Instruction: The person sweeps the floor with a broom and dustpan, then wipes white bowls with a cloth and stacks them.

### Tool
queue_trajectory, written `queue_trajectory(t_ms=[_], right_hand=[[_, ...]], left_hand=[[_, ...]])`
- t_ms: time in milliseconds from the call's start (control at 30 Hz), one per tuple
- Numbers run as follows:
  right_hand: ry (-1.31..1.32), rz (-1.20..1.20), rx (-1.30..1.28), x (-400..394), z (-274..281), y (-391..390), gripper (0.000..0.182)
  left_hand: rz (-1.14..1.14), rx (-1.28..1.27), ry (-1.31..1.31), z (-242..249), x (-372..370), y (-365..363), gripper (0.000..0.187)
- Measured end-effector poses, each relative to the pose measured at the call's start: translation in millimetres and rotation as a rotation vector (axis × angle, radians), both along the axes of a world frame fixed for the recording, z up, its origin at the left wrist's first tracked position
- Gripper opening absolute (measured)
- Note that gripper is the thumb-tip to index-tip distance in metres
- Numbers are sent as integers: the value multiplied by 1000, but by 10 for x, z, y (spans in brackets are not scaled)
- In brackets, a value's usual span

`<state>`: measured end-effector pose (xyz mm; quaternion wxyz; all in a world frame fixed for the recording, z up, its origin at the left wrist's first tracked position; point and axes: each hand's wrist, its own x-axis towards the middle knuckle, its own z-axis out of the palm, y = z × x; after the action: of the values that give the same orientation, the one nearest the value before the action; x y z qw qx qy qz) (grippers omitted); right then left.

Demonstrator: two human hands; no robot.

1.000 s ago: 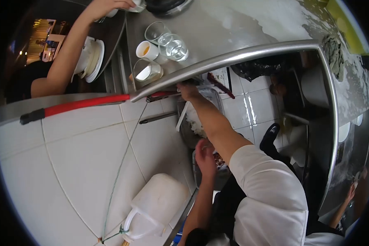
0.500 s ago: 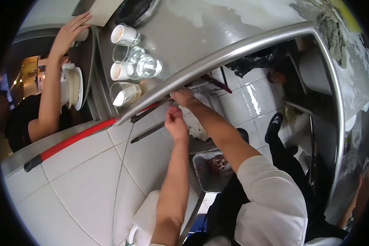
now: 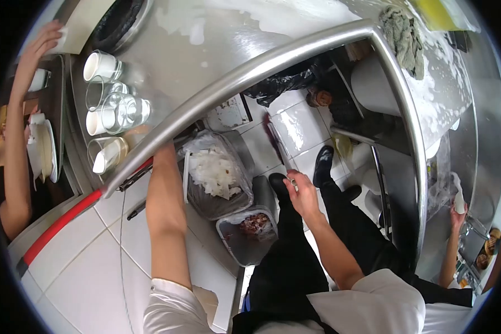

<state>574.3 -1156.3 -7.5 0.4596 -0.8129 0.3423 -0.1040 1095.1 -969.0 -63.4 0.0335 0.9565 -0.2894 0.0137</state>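
Observation:
My left forearm reaches up to the metal rail (image 3: 236, 69), and my left hand is hidden behind or under it, beside the glasses. My right hand (image 3: 304, 196) is closed round the near end of a long thin tool (image 3: 278, 142), silvery near the fingers and dark red towards its far end, over the tiled floor. Between my arms stands a lined bin (image 3: 245, 161) with white paper-like scraps (image 3: 212, 172). Just below it is a smaller grey bin (image 3: 236, 247) with reddish-brown scraps (image 3: 256, 225).
Glasses and white cups (image 3: 100, 65) stand at the counter's left edge, near a red tube (image 3: 61, 222). A grey cloth (image 3: 403, 42) lies on the foamy counter. One person's arm (image 3: 16, 128) is at far left; another person's hand (image 3: 458, 214) holds something white at right.
My hands have moved apart: the right has come down and right with the long tool, the left has gone behind the rail. The view has shifted, and both bins show more fully.

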Motion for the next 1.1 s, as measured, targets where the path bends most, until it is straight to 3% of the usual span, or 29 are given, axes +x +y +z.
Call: queue_trajectory(t_ms=[67, 100, 167, 200, 300, 400, 433, 500, 567, 633, 700, 900, 1100], right_hand=[[60, -20, -22, -230, -297, 75, 17], [203, -20, 61, -353, -430, 83, 17], [344, -51, 168, -511, -596, 64, 17], [353, -54, 178, -591, -611, 67, 17], [437, 29, 132, -736, -643, -61, 20], [718, -110, 998, -784, -676, -257, 68], [748, -90, 1166, -781, -672, -311, 82], [753, -154, 1208, -789, -681, -303, 84], [744, -296, 1274, -783, -708, -319, 86], [715, -395, 1260, -1031, -1136, -202, 86], [641, -535, 1269, -1108, -1283, -121, 85], [509, -614, 1317, -1285, -1331, 104, 85], [522, -613, 1219, -1268, -1433, 133, 80]], left_hand=[[-112, 10, 44, 1002, 477, -449, 34], [-197, 37, 80, 1837, 666, -897, 34], [-333, 89, 131, 2745, 915, -1205, 34], [-381, 120, 151, 2968, 984, -1335, 34], [-436, 181, 177, 3024, 961, -1438, 34], [-414, 166, 161, 2985, 978, -1335, 34], [-388, 141, 143, 2948, 987, -1251, 34], [-320, 75, 107, 2608, 947, -980, 34], [-193, 9, 73, 1744, 789, -525, 34], [-43, -28, 40, 418, 500, 265, 34], [61, -6, 73, -247, 72, 628, 34], [163, 26, 147, -314, 50, 804, 34], [74, -7, 147, -638, -372, 513, 34]])
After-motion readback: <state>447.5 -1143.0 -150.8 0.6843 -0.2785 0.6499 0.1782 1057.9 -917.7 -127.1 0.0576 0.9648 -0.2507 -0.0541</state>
